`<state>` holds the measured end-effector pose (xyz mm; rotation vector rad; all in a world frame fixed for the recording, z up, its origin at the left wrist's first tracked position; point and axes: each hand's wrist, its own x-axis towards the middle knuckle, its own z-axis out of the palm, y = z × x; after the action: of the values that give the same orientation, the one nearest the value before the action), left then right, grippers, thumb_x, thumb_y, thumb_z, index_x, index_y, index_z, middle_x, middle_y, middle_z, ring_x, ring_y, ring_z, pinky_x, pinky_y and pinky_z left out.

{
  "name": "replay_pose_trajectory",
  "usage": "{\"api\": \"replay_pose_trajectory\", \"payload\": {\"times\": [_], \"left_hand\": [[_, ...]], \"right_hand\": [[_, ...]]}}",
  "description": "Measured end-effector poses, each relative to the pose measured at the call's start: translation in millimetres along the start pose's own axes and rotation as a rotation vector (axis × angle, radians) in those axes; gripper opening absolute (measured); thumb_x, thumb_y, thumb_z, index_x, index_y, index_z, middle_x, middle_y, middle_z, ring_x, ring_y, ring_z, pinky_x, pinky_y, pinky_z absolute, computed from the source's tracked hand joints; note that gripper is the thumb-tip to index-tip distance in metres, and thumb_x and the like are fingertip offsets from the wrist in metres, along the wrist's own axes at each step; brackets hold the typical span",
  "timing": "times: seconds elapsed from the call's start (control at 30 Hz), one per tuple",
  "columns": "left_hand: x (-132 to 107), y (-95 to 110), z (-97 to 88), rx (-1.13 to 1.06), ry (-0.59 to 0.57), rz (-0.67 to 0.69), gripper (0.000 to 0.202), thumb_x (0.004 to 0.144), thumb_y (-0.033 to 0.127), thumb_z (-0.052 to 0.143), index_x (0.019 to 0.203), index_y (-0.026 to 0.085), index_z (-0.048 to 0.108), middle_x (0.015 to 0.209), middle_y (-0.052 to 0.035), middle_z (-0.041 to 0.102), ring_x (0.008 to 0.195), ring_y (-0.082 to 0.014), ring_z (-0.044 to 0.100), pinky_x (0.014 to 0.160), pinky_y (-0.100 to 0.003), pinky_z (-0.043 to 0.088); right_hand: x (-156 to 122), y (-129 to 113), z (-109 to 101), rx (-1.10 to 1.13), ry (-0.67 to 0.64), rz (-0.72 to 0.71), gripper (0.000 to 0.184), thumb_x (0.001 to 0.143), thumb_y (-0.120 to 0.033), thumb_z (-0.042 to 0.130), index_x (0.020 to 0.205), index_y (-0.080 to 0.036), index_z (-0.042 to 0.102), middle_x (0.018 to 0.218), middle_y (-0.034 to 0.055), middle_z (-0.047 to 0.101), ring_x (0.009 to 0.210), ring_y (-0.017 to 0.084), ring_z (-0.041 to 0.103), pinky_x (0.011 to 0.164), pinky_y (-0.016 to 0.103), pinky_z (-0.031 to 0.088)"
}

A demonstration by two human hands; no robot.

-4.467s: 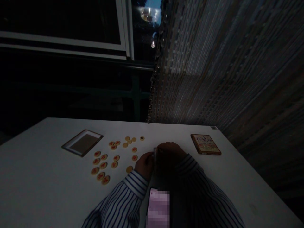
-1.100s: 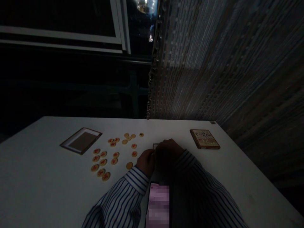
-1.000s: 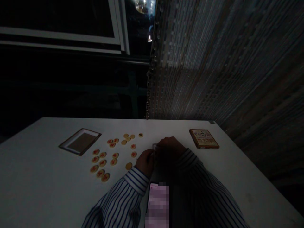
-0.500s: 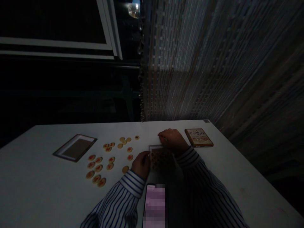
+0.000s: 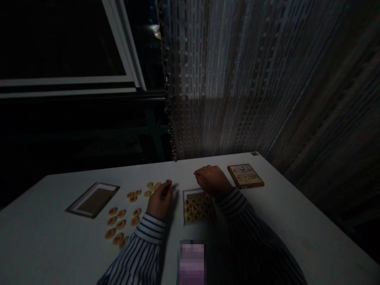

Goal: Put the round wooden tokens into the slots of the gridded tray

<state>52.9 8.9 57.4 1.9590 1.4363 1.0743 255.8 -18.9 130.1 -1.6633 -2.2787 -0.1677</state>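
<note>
My left hand (image 5: 160, 201) reaches over the table, with its fingers closed at the tips on a small pale Chinese chess piece (image 5: 168, 181), mostly covered. My right hand (image 5: 214, 181) is curled above the far right corner of an open box (image 5: 183, 209); whatever its fingers may hold is hidden. Rows of round pieces with dark markings (image 5: 194, 208) lie in that box, its right side shaded by my right arm. Left of my left hand, red-marked round pieces (image 5: 120, 224) lie loose in small groups. Several plain-looking pieces (image 5: 147, 193) sit just beyond it.
On the left lies a shallow tray-like box part (image 5: 96, 200). A printed box (image 5: 246, 175) rests at the far right of the white table (image 5: 74, 245). Near my body is a phone-like thing, blurred out (image 5: 192, 261). A bead-string curtain (image 5: 225, 79) hangs behind the table.
My left hand has left the box's left edge and moved left and forward to the loose pieces. The right hand stays over the box. The view has shifted slightly.
</note>
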Motion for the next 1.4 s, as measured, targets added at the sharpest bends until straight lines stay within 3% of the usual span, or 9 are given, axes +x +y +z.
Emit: {"api": "replay_pose_trajectory", "payload": {"times": [0.17, 0.33, 0.5, 0.93, 1.2, 1.4], "left_hand": [[29, -15, -9.4, 0.179, 0.028, -0.055, 0.036, 0.073, 0.032, 0.047, 0.105, 0.017, 0.053, 0.093, -0.0084, 0.063, 0.082, -0.0189, 0.060, 0.072, -0.031, 0.048], [44, -29, -3.2, 0.373, -0.004, 0.001, 0.040, 0.072, 0.033, 0.048, 0.107, 0.014, 0.052, 0.101, -0.0121, 0.060, 0.088, -0.0209, 0.058, 0.075, -0.032, 0.046], [47, -31, 5.4, 0.498, -0.063, 0.084, 0.040, 0.075, 0.030, 0.044, 0.108, 0.011, 0.050, 0.106, -0.0140, 0.058, 0.097, -0.0217, 0.054, 0.082, -0.031, 0.041], [47, -34, 12.0, 0.700, -0.119, 0.074, 0.029, 0.078, 0.028, 0.040, 0.104, 0.021, 0.051, 0.087, -0.0079, 0.064, 0.085, -0.0205, 0.057, 0.077, -0.033, 0.036], [45, -37, 14.5, 0.688, -0.062, 0.085, 0.029, 0.079, 0.031, 0.038, 0.101, 0.021, 0.054, 0.087, -0.0083, 0.065, 0.086, -0.0215, 0.057, 0.089, -0.043, 0.026], [46, -27, 8.4, 0.522, 0.018, 0.178, 0.032, 0.078, 0.032, 0.041, 0.102, 0.017, 0.054, 0.094, -0.0083, 0.063, 0.089, -0.0205, 0.056, 0.088, -0.037, 0.033]], "right_hand": [[-1, 1, 3, -0.002, 0.033, -0.002, 0.025, 0.082, -0.025, 0.036, 0.094, -0.020, 0.058, 0.089, 0.0044, 0.062, 0.086, 0.015, 0.051, 0.077, 0.028, 0.031], [2, 3, 6, 0.020, -0.002, 0.011, 0.025, 0.082, -0.026, 0.037, 0.094, -0.020, 0.058, 0.088, 0.0052, 0.062, 0.085, 0.016, 0.052, 0.075, 0.028, 0.031], [6, 4, 17, -0.017, -0.056, 0.025, 0.027, 0.082, -0.026, 0.036, 0.095, -0.021, 0.058, 0.087, 0.0053, 0.062, 0.084, 0.017, 0.052, 0.072, 0.029, 0.032], [7, 1, 37, 0.004, -0.105, -0.027, 0.023, 0.080, -0.025, 0.040, 0.093, -0.021, 0.059, 0.084, 0.0050, 0.062, 0.081, 0.016, 0.052, 0.070, 0.028, 0.033], [6, -3, 35, 0.006, -0.119, -0.040, 0.024, 0.081, -0.025, 0.040, 0.095, -0.021, 0.058, 0.086, 0.0054, 0.061, 0.084, 0.017, 0.052, 0.071, 0.029, 0.033], [6, 0, 40, 0.001, -0.085, -0.050, 0.025, 0.080, -0.026, 0.040, 0.098, -0.022, 0.057, 0.087, 0.0051, 0.062, 0.083, 0.018, 0.053, 0.070, 0.030, 0.033]]}}
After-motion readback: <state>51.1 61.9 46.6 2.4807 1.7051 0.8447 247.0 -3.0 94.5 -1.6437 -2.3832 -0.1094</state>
